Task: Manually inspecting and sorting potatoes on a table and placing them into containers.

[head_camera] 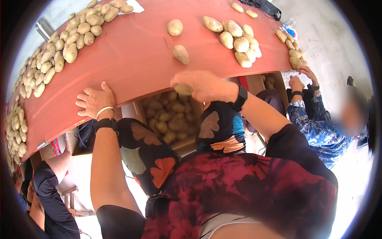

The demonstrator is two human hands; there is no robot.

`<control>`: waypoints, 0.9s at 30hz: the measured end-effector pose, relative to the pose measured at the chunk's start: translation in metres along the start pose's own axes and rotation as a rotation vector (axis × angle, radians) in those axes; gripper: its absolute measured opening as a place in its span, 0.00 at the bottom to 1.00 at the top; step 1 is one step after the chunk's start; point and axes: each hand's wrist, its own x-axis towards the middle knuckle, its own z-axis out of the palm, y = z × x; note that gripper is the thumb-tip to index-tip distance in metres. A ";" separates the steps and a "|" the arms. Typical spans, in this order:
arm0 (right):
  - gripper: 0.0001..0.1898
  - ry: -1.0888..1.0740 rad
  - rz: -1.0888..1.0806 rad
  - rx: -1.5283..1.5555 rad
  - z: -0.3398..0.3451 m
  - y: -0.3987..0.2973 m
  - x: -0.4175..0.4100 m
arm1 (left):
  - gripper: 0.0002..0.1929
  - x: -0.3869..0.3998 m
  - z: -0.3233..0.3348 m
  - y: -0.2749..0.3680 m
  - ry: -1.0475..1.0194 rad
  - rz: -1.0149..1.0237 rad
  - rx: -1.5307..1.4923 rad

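My left hand [97, 100] rests palm down near the front edge of the red-covered table [134, 62], fingers spread and holding nothing. At the table's edge, my right hand [209, 85] grips a potato [183, 89], partly covered by the fingers. Below that hand, between my knees, stands a cardboard box [139, 115] with many potatoes [167, 118] inside. Two single potatoes, one nearer [181, 54] and one farther [175, 27], lie on the tabletop beyond my right hand. To their right is a small heap of potatoes [241, 44].
A long pile of potatoes [71, 38] runs along the table's left side. A co-worker [316, 119] sits at the right by another potato group [294, 52]. Another person [53, 191] is at lower left. A metal flask [44, 29] and a black bag [265, 9] are at the far side.
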 end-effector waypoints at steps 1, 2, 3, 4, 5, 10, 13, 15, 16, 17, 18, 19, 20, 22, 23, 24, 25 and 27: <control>0.23 -0.019 -0.058 -0.009 0.003 -0.006 -0.005 | 0.34 -0.001 -0.001 0.000 0.000 0.000 -0.003; 0.24 -0.056 -0.096 -0.032 0.005 -0.010 -0.008 | 0.35 0.000 -0.002 0.001 0.009 0.002 0.005; 0.24 -0.070 -0.070 0.016 0.004 -0.011 -0.011 | 0.35 0.000 -0.003 0.001 -0.010 -0.002 -0.008; 0.23 -0.106 -0.024 0.053 0.002 -0.011 -0.013 | 0.35 0.000 -0.003 0.001 -0.024 -0.006 -0.008; 0.23 -0.143 0.015 0.097 -0.001 -0.009 -0.014 | 0.35 0.001 -0.004 0.001 -0.035 -0.009 0.011; 0.21 0.354 0.147 -0.243 -0.017 0.026 0.028 | 0.35 0.001 -0.003 -0.001 -0.023 -0.010 -0.007; 0.19 0.458 0.112 -0.265 -0.002 0.037 0.057 | 0.35 0.002 -0.002 -0.003 -0.030 -0.013 -0.018; 0.17 0.332 0.107 -0.268 0.012 0.033 0.070 | 0.35 0.003 -0.001 -0.004 -0.043 -0.013 -0.032; 0.17 0.333 0.062 -0.205 0.015 0.030 0.070 | 0.35 0.003 -0.001 -0.004 -0.032 -0.011 -0.028; 0.17 0.285 0.092 -0.145 0.017 0.025 0.066 | 0.35 0.003 0.000 -0.004 -0.022 -0.008 -0.024; 0.17 0.265 0.087 -0.097 0.021 0.018 0.062 | 0.35 0.004 0.001 -0.005 -0.016 -0.002 -0.011; 0.20 0.187 0.104 -0.090 0.023 0.010 0.056 | 0.35 0.003 0.001 -0.005 -0.013 -0.004 -0.025; 0.22 0.137 0.085 -0.098 0.025 0.002 0.049 | 0.35 0.003 0.003 -0.006 -0.013 -0.005 -0.032; 0.23 0.000 0.114 -0.085 0.030 -0.015 0.033 | 0.35 0.003 0.004 -0.008 -0.012 -0.006 -0.038; 0.21 -0.107 0.120 -0.078 0.034 -0.023 0.024 | 0.35 0.002 0.005 -0.009 -0.010 -0.006 -0.038; 0.18 -0.199 0.105 -0.069 0.037 -0.030 0.016 | 0.35 0.002 0.005 -0.009 0.001 -0.002 -0.031; 0.16 -0.280 0.080 -0.053 0.039 -0.034 0.010 | 0.35 0.001 0.005 -0.010 -0.001 -0.001 -0.043; 0.14 -0.226 0.022 -0.014 0.038 -0.036 0.003 | 0.35 0.001 0.004 -0.011 0.013 0.007 -0.030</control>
